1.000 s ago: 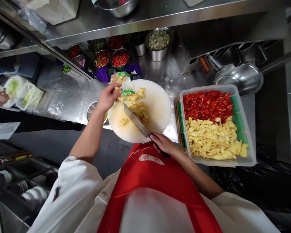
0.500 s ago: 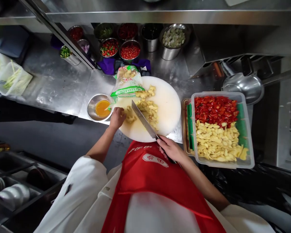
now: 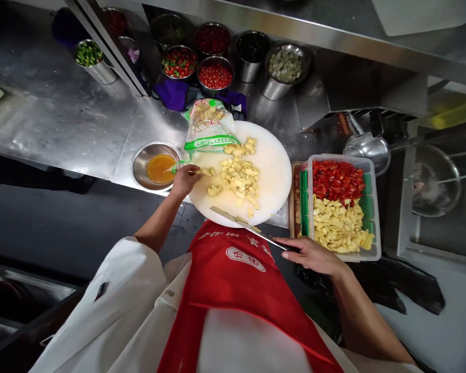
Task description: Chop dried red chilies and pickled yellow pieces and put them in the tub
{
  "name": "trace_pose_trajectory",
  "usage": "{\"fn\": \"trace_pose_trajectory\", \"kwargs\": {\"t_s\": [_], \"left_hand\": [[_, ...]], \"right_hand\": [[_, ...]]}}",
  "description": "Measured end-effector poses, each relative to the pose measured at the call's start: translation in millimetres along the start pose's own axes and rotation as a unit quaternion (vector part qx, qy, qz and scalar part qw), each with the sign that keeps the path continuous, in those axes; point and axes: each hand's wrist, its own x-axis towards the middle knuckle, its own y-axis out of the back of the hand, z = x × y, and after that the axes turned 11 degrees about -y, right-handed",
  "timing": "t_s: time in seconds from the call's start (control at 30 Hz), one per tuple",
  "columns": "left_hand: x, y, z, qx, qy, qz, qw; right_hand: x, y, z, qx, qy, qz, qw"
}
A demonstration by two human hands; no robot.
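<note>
My right hand point(image 3: 308, 253) is closed round the black handle of a knife point(image 3: 241, 221), whose blade lies low across the near edge of the round white cutting board point(image 3: 274, 171). At the board's left edge my left hand point(image 3: 185, 180) pinches a piece of ginger point(image 3: 206, 171). Just below that, another ginger piece point(image 3: 215, 190) rests on the board. Sliced ginger point(image 3: 238, 178) is heaped in the middle, with a whole knob point(image 3: 241, 147) above it. A plastic bag of ginger point(image 3: 210, 124) overlaps the board's far left edge.
A steel bowl of orange liquid point(image 3: 161, 168) stands left of the board. On the right, a clear tub point(image 3: 376, 207) holds red peppers and sliced ginger. Steel pots point(image 3: 276, 90) with chopped ingredients line the back, near a purple cloth point(image 3: 173, 94). A ladle point(image 3: 367, 147) lies at the right.
The knife has moved toward me and right, off the ginger slices, and its blade lies flatter. My left hand now has a ginger piece raised from beside the slices. The view has shifted.
</note>
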Motion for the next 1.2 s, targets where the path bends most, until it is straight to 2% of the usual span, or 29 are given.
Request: {"fn": "trace_pose_trajectory", "kwargs": {"t_s": [0.07, 0.1, 0.23, 0.3, 0.37, 0.47, 0.63, 0.73, 0.8, 0.87, 0.97, 1.07, 1.2], "left_hand": [[-2.6, -10.5, 6.3, -0.009, 0.01, -0.011, 1.0], [-4.8, -15.9, 9.6, 0.018, -0.01, -0.015, 1.0], [-13.2, -29.4, 16.8, 0.151, -0.169, -0.03, 0.973], [-18.1, -31.2, 15.3, 0.157, -0.241, -0.058, 0.956], [-26.1, -33.3, 13.3, 0.158, -0.28, -0.091, 0.943], [-45.4, -42.5, 14.5, 0.191, -0.252, -0.091, 0.944], [-79.8, -63.0, 20.7, 0.224, -0.138, 0.015, 0.965], [-89.0, -61.7, 17.8, 0.215, -0.149, 0.039, 0.964], [-89.4, -54.3, 14.7, 0.203, -0.198, -0.003, 0.959], [-86.0, -44.7, 13.3, 0.189, -0.248, -0.071, 0.947], [-75.4, -31.9, 15.5, 0.178, -0.279, -0.136, 0.934], [-63.0, -25.5, 20.2, 0.173, -0.293, -0.173, 0.924], [-59.3, -25.2, 28.6, 0.177, -0.317, -0.181, 0.914]], "right_hand": [[6.4, -1.7, 8.5, 0.031, -0.035, -0.013, 0.999], [8.8, -1.5, 12.9, 0.048, -0.044, -0.01, 0.998], [10.7, 6.7, 25.3, 0.094, -0.026, 0.017, 0.995], [9.3, 11.7, 27.0, 0.099, -0.019, 0.018, 0.995], [8.4, 14.5, 26.0, 0.093, -0.017, 0.014, 0.995], [9.4, 12.6, 19.8, 0.087, -0.004, 0.008, 0.996], [22.0, -3.5, -2.3, 0.099, 0.042, -0.011, 0.994], [35.1, -10.7, -13.9, 0.092, 0.048, -0.027, 0.994], [43.2, -11.0, -18.0, 0.072, 0.045, -0.036, 0.996], [48.6, -8.8, -21.5, 0.028, 0.044, -0.024, 0.998], [49.5, -5.6, -30.9, -0.069, 0.058, 0.042, 0.995], [42.8, -5.6, -44.7, -0.145, 0.107, 0.096, 0.979], [27.3, -7.5, -51.8, -0.183, 0.149, 0.091, 0.967]]}}
